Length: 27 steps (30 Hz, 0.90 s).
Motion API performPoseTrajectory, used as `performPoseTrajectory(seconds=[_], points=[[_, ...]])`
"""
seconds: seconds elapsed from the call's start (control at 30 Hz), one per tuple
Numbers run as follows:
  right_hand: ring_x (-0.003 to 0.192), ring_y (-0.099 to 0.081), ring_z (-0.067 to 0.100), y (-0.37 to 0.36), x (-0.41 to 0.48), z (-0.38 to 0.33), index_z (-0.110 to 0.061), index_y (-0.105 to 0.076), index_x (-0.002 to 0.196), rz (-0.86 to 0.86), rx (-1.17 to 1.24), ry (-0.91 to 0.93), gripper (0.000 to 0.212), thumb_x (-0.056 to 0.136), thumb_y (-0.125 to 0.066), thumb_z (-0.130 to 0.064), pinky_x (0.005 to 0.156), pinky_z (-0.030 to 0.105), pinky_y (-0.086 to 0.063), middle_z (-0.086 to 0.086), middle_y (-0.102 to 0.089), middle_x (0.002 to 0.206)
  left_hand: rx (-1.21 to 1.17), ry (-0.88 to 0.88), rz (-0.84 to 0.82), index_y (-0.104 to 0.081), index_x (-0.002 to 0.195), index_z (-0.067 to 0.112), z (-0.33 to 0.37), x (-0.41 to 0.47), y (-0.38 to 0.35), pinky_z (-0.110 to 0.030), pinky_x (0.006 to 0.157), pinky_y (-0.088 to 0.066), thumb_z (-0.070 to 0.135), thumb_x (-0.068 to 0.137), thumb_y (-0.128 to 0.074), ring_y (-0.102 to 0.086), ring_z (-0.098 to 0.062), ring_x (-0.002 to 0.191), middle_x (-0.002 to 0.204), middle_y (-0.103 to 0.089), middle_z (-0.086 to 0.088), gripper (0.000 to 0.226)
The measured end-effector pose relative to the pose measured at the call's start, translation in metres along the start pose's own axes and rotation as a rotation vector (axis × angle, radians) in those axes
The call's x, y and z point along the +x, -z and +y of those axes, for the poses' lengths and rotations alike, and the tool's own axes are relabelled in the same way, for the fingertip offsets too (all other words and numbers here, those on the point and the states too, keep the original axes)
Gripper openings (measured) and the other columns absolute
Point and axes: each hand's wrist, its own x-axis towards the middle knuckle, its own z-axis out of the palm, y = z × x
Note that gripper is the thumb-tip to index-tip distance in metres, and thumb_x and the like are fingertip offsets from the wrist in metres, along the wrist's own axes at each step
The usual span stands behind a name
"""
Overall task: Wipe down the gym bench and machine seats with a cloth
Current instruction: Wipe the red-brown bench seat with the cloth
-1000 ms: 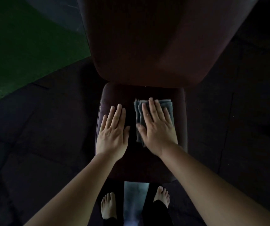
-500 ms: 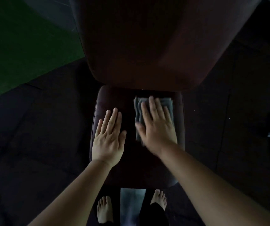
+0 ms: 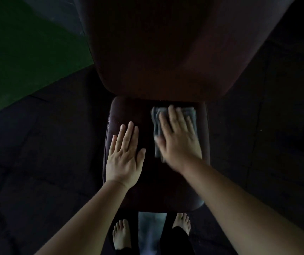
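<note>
The left hand (image 3: 124,155) is lying flat on the dark red seat (image 3: 129,111) at the centre of the frame, its grip wide, fingers straight and close together, holding nothing. Just to its right, the right hand (image 3: 179,138) is pressing down on a folded grey cloth (image 3: 191,115), its grip wide too, with the fingers spread flat over the fabric rather than curled round it; the hand is showing some blur. The cloth is sitting on the upper right part of the seat, its far edge close to the backrest (image 3: 156,52), which is filling the top centre of the frame. Two bare feet (image 3: 121,234) are standing on the dark floor (image 3: 37,144) at the bottom centre, below the seat's near edge. A green patch of flooring (image 3: 18,43) is showing in the upper left corner.
</note>
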Motion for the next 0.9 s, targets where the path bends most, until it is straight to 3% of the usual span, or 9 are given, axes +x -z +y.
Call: performPoseTrajectory(seconds=[0.07,0.17,0.23,0.33,0.43,0.53,0.63,0.8,0.9], points=[[0.159,0.013,0.024,-0.004,-0.047,-0.003,-0.020,-0.004,0.166,-0.072,0.005,0.150,0.070,0.107,-0.024,-0.054,0.129,0.046,-0.004,0.007,0.013,0.173,-0.021,0.004,0.006,-0.014,0.167,0.020,0.001,0.000,0.000,-0.047,0.131,-0.011,0.045,0.107,-0.028,0.002,-0.016,0.161,0.175,-0.002,0.006,0.066],[0.160,0.007,0.021,-0.004,-0.051,0.030,-0.021,-0.012,0.166,-0.086,-0.008,0.228,0.069,0.107,-0.028,-0.053,0.129,0.048,-0.012,0.004,0.006,0.174,-0.015,0.000,0.011,-0.013,0.167,0.020,0.001,0.000,0.000,-0.046,0.131,-0.010,0.046,0.108,-0.026,0.001,-0.016,0.161,0.175,-0.001,0.006,0.066],[0.160,-0.005,0.027,0.001,-0.014,0.049,-0.018,-0.019,0.165,-0.017,-0.039,0.134,0.069,0.106,-0.029,-0.052,0.128,0.049,-0.016,0.008,-0.006,0.173,0.001,-0.002,0.007,-0.011,0.167,0.019,0.001,0.001,0.000,-0.046,0.131,-0.009,0.047,0.109,-0.025,0.002,-0.016,0.161,0.175,0.000,0.005,0.065],[0.158,-0.013,0.031,0.012,0.039,0.052,-0.018,-0.020,0.165,0.026,-0.034,-0.078,0.069,0.107,-0.027,-0.054,0.129,0.046,-0.009,0.012,-0.018,0.171,0.006,0.000,0.002,-0.009,0.167,0.019,0.001,0.000,0.000,-0.044,0.131,-0.006,0.047,0.110,-0.024,0.005,-0.016,0.161,0.175,0.002,0.005,0.066],[0.159,-0.007,0.032,0.008,0.035,0.018,-0.018,-0.016,0.165,0.044,0.014,-0.150,0.069,0.107,-0.027,-0.053,0.129,0.046,-0.004,0.014,-0.011,0.172,0.004,-0.001,0.020,-0.012,0.167,0.019,0.000,0.000,-0.001,-0.043,0.131,-0.005,0.045,0.109,-0.028,0.003,-0.016,0.161,0.175,-0.001,0.004,0.065],[0.160,0.008,0.028,-0.004,-0.033,-0.017,-0.017,-0.009,0.166,-0.025,0.015,0.075,0.069,0.108,-0.027,-0.050,0.129,0.047,-0.002,0.012,0.009,0.173,-0.013,-0.003,0.045,-0.019,0.166,0.017,-0.002,0.000,-0.002,-0.045,0.131,-0.009,0.042,0.108,-0.031,-0.001,-0.018,0.161,0.175,-0.008,0.002,0.064],[0.160,0.008,0.021,-0.008,-0.068,0.000,-0.021,-0.012,0.166,-0.080,0.031,0.219,0.067,0.107,-0.029,-0.050,0.129,0.045,-0.006,0.004,0.007,0.174,-0.014,-0.006,0.043,-0.019,0.166,0.016,-0.001,0.000,-0.003,-0.045,0.131,-0.009,0.042,0.108,-0.029,0.000,-0.018,0.161,0.175,-0.008,0.002,0.064],[0.158,-0.016,0.029,0.009,0.025,0.042,-0.019,-0.022,0.164,0.046,-0.023,-0.052,0.067,0.106,-0.027,-0.052,0.129,0.046,-0.012,0.010,-0.020,0.171,0.007,0.004,0.021,-0.012,0.167,0.019,0.000,0.001,-0.002,-0.043,0.131,-0.005,0.047,0.110,-0.026,0.004,-0.015,0.161,0.175,0.000,0.005,0.065],[0.158,-0.011,0.031,0.011,0.043,0.027,-0.020,-0.018,0.164,0.044,0.007,-0.158,0.067,0.107,-0.026,-0.053,0.130,0.046,-0.006,0.012,-0.017,0.171,0.014,0.003,0.022,-0.011,0.167,0.019,0.000,0.001,-0.002,-0.041,0.131,-0.002,0.047,0.109,-0.026,0.005,-0.015,0.161,0.175,0.001,0.006,0.066]])
